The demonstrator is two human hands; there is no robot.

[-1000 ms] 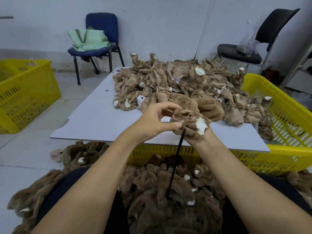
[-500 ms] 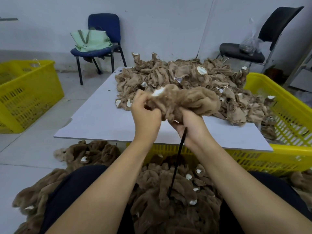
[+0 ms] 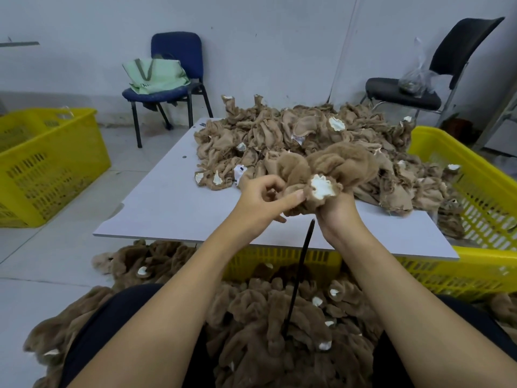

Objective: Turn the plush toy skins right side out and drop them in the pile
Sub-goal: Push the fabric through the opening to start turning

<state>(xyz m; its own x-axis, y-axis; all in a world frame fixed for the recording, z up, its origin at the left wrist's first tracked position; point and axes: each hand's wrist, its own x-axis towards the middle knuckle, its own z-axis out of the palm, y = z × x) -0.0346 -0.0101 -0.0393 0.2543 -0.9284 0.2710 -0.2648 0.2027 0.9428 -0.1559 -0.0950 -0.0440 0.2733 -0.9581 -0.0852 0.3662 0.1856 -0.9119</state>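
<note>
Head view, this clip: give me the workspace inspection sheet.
Surface: white tabletop, near half bare.
Job's things: held plush skin, furry side out, white patch showing; unturned skins heap on the tabletop; turned skins pile on the lap.
Clutter: black rod standing upright in the lap pile.
Grippers: left hand pinches the skin; right hand grips it from below.
Cables: nothing seen.
Surroundings: yellow crates, blue chair with green bag, black chair.

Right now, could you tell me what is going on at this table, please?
A seated person is working one brown plush toy skin over the white board. The right hand grips it from below while the left hand pinches its edge. Unturned skins are heaped on the board; fluffy finished ones lie in the lap.
</note>
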